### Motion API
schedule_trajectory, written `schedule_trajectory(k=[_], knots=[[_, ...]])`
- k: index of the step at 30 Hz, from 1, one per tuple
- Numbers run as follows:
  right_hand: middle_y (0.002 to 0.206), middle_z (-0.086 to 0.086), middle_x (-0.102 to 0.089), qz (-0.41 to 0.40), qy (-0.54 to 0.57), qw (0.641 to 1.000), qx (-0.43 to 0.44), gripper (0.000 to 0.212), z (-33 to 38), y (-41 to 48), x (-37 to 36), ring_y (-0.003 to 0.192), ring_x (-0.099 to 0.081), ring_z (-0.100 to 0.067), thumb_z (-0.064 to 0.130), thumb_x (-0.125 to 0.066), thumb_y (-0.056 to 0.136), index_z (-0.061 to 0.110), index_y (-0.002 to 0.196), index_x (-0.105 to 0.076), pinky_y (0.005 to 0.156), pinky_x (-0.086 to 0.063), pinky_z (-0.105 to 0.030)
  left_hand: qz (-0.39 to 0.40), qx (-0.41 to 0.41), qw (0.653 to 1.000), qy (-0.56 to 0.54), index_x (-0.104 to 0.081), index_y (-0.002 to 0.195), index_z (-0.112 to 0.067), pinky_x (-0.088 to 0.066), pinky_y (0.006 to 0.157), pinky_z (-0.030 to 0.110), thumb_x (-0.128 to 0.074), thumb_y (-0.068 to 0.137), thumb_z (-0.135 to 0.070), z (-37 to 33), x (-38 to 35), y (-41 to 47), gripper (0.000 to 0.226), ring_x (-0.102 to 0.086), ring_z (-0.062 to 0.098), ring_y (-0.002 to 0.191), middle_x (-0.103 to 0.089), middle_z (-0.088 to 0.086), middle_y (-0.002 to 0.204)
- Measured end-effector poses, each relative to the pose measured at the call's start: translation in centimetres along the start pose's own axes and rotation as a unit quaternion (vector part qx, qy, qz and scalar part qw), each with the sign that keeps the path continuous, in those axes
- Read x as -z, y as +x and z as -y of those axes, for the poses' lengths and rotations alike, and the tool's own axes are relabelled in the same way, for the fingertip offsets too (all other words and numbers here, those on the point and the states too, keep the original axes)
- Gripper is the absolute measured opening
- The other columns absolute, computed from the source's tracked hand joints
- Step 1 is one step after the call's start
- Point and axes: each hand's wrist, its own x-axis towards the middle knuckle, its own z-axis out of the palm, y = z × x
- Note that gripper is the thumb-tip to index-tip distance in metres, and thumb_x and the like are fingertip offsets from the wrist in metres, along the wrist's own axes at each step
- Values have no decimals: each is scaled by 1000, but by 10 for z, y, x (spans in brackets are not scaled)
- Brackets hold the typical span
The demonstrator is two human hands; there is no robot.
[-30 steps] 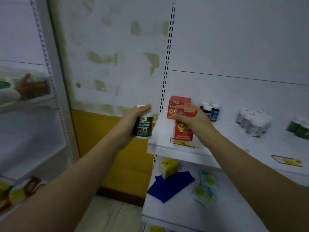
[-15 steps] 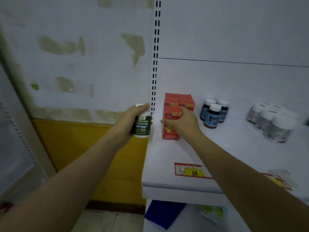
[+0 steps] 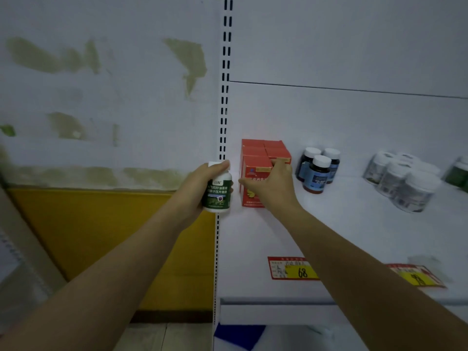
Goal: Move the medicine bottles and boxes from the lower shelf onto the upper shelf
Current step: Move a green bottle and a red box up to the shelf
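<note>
While my right hand (image 3: pixel 272 184) grips the red box (image 3: pixel 254 184) standing on the upper shelf (image 3: pixel 329 236), my left hand (image 3: pixel 200 188) clasps a green bottle (image 3: pixel 218 192) beside it, probably needing placing next.

One head-worn view looks forward and slightly down along both outstretched forearms. It faces the white upper shelf (image 3: pixel 354 236) closely, from its left end.
</note>
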Motion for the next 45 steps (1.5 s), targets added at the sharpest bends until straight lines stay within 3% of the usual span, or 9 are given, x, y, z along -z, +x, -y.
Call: schedule_trajectory(k=[6, 10, 12, 14, 18, 26, 31, 36, 45], knots=[[135, -10, -37, 18, -101, 994, -21, 91, 3, -6, 23, 131, -31, -29, 57, -77, 63, 16, 136, -42, 110, -32, -47, 12, -4, 1000, -1, -56, 114, -9, -55, 74, 34, -62, 85, -37, -5, 2, -9, 41, -65, 21, 78, -67, 6, 86], [127, -10, -53, 47, -187, 981, -9, 64, -1, -20, 56, 126, -43, -31, 54, -71, 74, 13, 122, -56, 103, -38, -43, 43, -19, 999, 1, -57, 97, -14, -54, 73, 33, -60, 87, -35, -9, -4, -22, 24, -65, 19, 74, -68, 1, 76], [113, -12, -57, 66, -246, 967, -16, 48, -2, -30, 74, 114, -50, -32, 53, -62, 82, 12, 107, -57, 89, -40, -34, 66, -30, 997, 4, -58, 95, -15, -54, 72, 30, -58, 88, -35, -13, -12, -28, 22, -66, 17, 72, -70, 0, 76], [110, -13, -57, 65, -284, 957, -21, 34, -6, -42, 93, 111, -51, -33, 48, -55, 89, 14, 95, -52, 89, -38, -34, 94, -30, 995, 1, -59, 100, -14, -54, 75, 33, -61, 85, -37, -16, -23, -32, 28, -66, 20, 76, -70, 2, 82], [131, -15, -52, 57, -315, 946, -46, 49, -20, -66, 135, 120, -48, -33, 43, -54, 90, 11, 128, -52, 100, -44, -40, 128, -15, 992, -14, -58, 97, -16, -53, 75, 33, -63, 85, -33, -16, -62, -39, 22, -64, 17, 69, -67, 1, 77], [135, -11, -49, 10, -349, 928, -131, 53, -76, -120, 249, 123, -47, -31, 44, -54, 89, 14, 132, -49, 104, -40, -44, 204, 2, 978, -37, -58, 94, -14, -57, 58, 23, -58, 89, -24, 4, -193, -66, 11, -64, 14, 60, -65, 6, 73], [133, -12, -50, -16, -348, 923, -162, 55, -125, -153, 337, 121, -48, -30, 44, -56, 89, 14, 133, -48, 102, -41, -46, 259, 10, 965, -34, -60, 101, -16, -57, 63, 25, -58, 89, -28, 20, -297, -85, 17, -66, 16, 67, -69, 4, 76], [132, -11, -49, -22, -362, 915, -176, 55, -178, -180, 431, 119, -48, -29, 43, -56, 88, 14, 134, -46, 101, -42, -44, 296, 1, 955, -31, -57, 93, -14, -56, 62, 25, -58, 89, -28, 35, -410, -107, 15, -64, 16, 64, -66, 4, 72], [132, -10, -49, -26, -366, 912, -185, 56, -260, -170, 552, 119, -48, -27, 41, -58, 87, 15, 135, -46, 100, -45, -41, 300, 8, 954, -31, -61, 88, -16, -55, 65, 25, -57, 89, -25, 62, -549, -107, 10, -63, 16, 65, -67, 4, 73]])
